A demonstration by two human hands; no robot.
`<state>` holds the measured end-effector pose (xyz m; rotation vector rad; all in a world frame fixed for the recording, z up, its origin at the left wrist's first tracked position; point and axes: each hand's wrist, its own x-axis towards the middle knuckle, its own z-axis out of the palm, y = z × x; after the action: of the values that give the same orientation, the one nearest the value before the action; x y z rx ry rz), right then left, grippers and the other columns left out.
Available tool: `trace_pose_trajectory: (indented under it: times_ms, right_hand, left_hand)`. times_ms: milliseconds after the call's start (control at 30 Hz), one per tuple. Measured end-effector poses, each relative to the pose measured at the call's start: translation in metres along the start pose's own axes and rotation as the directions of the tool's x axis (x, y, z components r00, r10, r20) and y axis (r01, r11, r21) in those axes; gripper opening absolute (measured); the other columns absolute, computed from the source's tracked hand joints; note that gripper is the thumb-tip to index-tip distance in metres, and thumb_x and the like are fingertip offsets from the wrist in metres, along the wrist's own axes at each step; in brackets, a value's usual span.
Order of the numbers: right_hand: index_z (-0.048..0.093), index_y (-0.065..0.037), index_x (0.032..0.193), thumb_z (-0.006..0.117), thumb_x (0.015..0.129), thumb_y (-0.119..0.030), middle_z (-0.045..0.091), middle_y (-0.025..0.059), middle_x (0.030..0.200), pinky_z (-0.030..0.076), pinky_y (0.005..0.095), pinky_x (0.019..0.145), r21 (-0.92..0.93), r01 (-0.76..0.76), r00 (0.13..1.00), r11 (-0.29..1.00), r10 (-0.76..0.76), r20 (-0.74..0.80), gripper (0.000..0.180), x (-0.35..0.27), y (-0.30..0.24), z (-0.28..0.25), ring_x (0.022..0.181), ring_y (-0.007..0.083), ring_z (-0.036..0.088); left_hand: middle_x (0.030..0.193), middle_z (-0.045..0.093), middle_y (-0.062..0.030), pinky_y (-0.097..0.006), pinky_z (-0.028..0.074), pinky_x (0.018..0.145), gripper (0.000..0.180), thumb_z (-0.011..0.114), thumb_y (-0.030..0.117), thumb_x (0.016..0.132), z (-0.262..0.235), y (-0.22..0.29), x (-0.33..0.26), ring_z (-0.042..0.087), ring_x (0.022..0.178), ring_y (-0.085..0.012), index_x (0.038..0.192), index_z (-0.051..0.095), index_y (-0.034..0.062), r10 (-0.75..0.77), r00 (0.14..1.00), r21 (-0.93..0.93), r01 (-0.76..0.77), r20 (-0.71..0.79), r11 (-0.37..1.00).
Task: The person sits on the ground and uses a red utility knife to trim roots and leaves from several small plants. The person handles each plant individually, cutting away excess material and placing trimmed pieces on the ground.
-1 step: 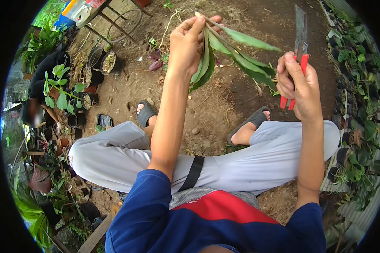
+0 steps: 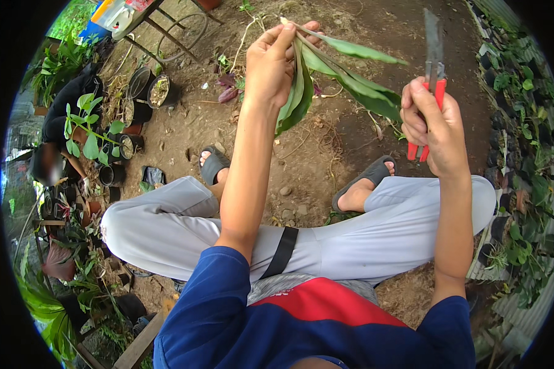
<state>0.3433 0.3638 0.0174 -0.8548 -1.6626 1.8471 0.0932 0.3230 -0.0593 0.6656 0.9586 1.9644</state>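
My left hand pinches a leafy cutting near its pale stem end, out in front of me. The cutting's long green leaves fan out to the right and hang below my fingers. In my right hand is a bladed tool with two red handle parts and a long grey blade pointing away from me. My fingers wrap round the red handles. The blade stands apart from the leaves, to their right. Whether it is one blade or two laid together, I cannot make out.
Below my hands lies bare soil with roots and a purple-leaved sprig. Black pots stand on the left, near a crouching person. A table frame is at the far left. Plants line the right side.
Both hands have shifted very slightly to the left, with the cutting and the bladed tool still in them. The blade's tip has swung a little leftward.
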Motion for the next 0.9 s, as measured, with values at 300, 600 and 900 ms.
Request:
trace_pose_trajectory:
  times_ms: [300,600,900]
  right_hand:
    - [0.054,-0.003,0.095,0.049,0.105,-0.019,0.039,-0.0064,0.062,0.024,0.02,0.042,-0.031,-0.131,0.987,0.991,0.133,0.089,0.019,0.003,0.012,0.01,0.049,0.0006,0.03]
    - [0.056,-0.002,0.102,0.049,0.102,-0.015,0.04,-0.0074,0.064,0.025,0.0202,0.043,-0.132,-0.147,0.981,0.98,0.161,0.105,0.015,0.002,0.012,0.017,0.051,-0.0001,0.031]
    - [0.061,-0.003,0.098,0.053,0.1,-0.012,0.05,-0.0035,0.064,0.036,0.0255,0.053,-0.471,0.151,0.984,0.869,-0.178,-0.013,0.012,-0.001,0.007,0.018,0.056,0.004,0.042]
  left_hand:
    - [0.13,0.06,-0.026,-0.042,0.058,0.097,0.034,0.056,0.017,0.103,-0.007,-0.009,0.011,0.066,0.112,-0.0318,0.127,0.049,-0.0053,-0.018,0.999,-0.12,0.013,-0.033,0.993]
    - [0.118,0.069,-0.021,-0.035,0.059,0.087,0.03,0.056,0.018,0.104,0.013,-0.001,0.001,0.069,0.098,-0.0218,0.122,0.054,-0.0066,0.05,0.997,0.028,-0.051,0.06,0.998]
    - [0.088,0.067,-0.0053,-0.027,0.056,0.072,0.027,0.056,0.019,0.105,0.025,0.012,-0.011,0.066,0.08,-0.0128,0.117,0.062,-0.0037,0.04,0.949,0.218,-0.113,0.314,0.969]
